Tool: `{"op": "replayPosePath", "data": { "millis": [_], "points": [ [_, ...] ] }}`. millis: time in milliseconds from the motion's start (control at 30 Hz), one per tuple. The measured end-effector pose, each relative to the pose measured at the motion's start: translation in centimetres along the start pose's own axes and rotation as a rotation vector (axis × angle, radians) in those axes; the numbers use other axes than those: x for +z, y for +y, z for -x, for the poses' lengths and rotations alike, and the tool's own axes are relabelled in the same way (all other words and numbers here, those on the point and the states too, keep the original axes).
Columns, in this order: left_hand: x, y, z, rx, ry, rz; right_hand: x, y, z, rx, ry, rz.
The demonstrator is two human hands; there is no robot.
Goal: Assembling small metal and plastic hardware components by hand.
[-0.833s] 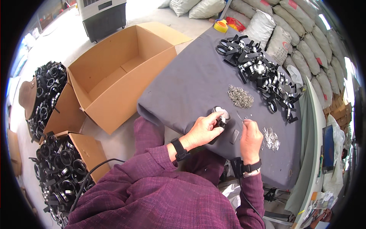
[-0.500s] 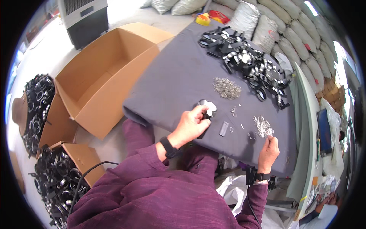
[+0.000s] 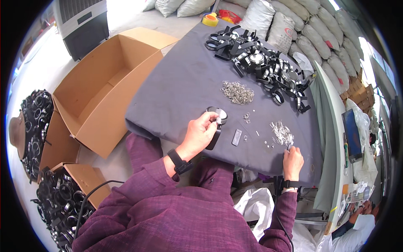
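My left hand [image 3: 196, 134] is closed on a black band with a round silver disc [image 3: 220, 113], near the table's front edge. The black end of the band [image 3: 214, 140] sticks out below my fingers. My right hand [image 3: 293, 164] has its fingertips pinched together at the near side of a pile of small silver pins [image 3: 282, 132]. Whatever is between those fingertips is too small to name. Between the hands lie a small grey rectangular piece [image 3: 236, 137] and a few loose metal bits [image 3: 247, 118]. Farther back is a heap of small wire buckles [image 3: 237, 92].
A large tangle of black bands with silver discs [image 3: 262, 63] covers the table's far side, beside yellow tape [image 3: 210, 19]. An open cardboard box [image 3: 100, 113] stands left of the table. More black bands [image 3: 65, 197] fill a box at lower left. Stuffed sacks [image 3: 315, 38] are stacked behind.
The view has shifted, so the table and its contents sit a little farther left. My left hand keeps hold of the band; my right fingertips stay pinched beside the pin pile.
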State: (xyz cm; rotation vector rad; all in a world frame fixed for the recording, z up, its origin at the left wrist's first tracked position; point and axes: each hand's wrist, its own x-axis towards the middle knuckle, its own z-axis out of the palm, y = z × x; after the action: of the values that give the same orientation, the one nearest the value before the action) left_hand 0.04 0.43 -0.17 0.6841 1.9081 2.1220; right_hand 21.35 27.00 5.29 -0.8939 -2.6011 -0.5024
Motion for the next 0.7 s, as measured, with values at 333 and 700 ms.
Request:
{"op": "replayPosePath", "data": {
  "millis": [333,700],
  "points": [
    [0.0,0.6,0.1,-0.009,0.002,0.009,0.4,-11.3,-2.3,-0.146,-0.230,-0.850],
    [-0.2,0.5,0.1,0.005,-0.002,-0.021,1.0,-11.8,-2.2,-0.132,-0.249,-0.870]
  ]
}}
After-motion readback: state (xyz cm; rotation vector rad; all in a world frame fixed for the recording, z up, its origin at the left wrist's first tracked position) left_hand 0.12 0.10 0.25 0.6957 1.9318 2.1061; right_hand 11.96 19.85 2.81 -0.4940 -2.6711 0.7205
